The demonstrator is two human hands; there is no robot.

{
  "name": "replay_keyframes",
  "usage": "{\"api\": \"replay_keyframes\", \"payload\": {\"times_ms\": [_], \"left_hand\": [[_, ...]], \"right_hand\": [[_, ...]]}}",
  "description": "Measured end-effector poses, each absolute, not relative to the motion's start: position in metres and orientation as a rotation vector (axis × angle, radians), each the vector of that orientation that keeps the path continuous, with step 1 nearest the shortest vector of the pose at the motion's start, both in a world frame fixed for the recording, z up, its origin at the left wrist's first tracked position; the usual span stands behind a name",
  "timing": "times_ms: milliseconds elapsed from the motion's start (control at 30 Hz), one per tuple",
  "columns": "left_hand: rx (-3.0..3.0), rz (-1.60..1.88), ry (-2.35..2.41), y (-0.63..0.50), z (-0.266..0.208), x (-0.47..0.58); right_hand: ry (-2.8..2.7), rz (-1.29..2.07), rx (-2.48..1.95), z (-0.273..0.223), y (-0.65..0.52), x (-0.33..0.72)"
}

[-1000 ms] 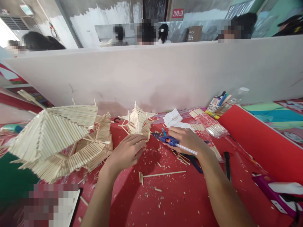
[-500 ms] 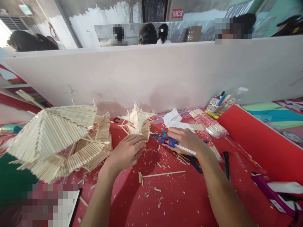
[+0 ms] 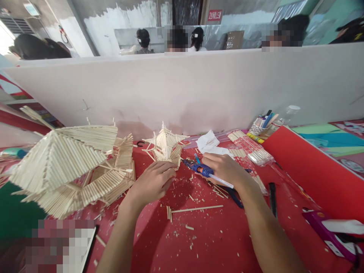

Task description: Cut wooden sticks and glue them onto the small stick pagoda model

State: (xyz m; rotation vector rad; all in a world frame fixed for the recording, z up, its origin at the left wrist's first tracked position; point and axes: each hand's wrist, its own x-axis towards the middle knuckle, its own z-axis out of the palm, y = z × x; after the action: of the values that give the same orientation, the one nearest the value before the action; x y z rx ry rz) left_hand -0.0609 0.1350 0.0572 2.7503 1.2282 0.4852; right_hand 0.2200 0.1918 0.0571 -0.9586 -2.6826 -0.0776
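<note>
My right hand (image 3: 220, 167) is closed around a blue hot glue gun (image 3: 199, 168). A translucent glue stick (image 3: 222, 181) juts from its back end, and its nozzle points left, close to the front right corner of a small stick pavilion model (image 3: 165, 146). At the front base of that model is my left hand (image 3: 152, 180), its fingers bent against it and partly hiding the lower edge. Its fingertips' exact hold is hidden. To the left stands a larger stick model (image 3: 57, 159) with a wide pointed roof and a railed lower part.
Loose sticks (image 3: 197, 209) and crumbs lie on the red tabletop (image 3: 170, 246). Behind my right hand are white tissue (image 3: 209, 142) and packaged sticks (image 3: 250, 146). A purple tool (image 3: 330, 231) sits at right, a pen holder (image 3: 257, 127) farther back. A white partition (image 3: 182, 87) closes the far side; people sit beyond.
The view has shifted very slightly. Both hands, the glue gun and the small model keep nearly the same places.
</note>
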Motion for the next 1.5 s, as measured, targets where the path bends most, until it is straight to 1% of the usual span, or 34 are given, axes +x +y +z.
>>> {"api": "replay_keyframes", "payload": {"times_ms": [667, 967, 1267, 1500], "left_hand": [[2.773, 0.539, 1.213, 0.1357, 0.0572, -0.0621], [2.791, 0.779, 1.164, 0.1372, 0.0601, -0.0592], [2.848, 0.843, 1.166, 0.1369, 0.0636, -0.0614], [2.87, 0.998, 1.162, 0.1408, 0.0549, -0.0566]], "right_hand": [[-2.671, 0.042, -0.923, 0.0611, 0.1919, 0.2256], [-2.668, 0.138, -0.919, 0.0587, 0.1944, 0.2244], [-2.612, 0.226, -0.907, 0.0614, 0.1949, 0.2257], [-2.563, 0.282, -0.871, 0.061, 0.1963, 0.2279]]}}
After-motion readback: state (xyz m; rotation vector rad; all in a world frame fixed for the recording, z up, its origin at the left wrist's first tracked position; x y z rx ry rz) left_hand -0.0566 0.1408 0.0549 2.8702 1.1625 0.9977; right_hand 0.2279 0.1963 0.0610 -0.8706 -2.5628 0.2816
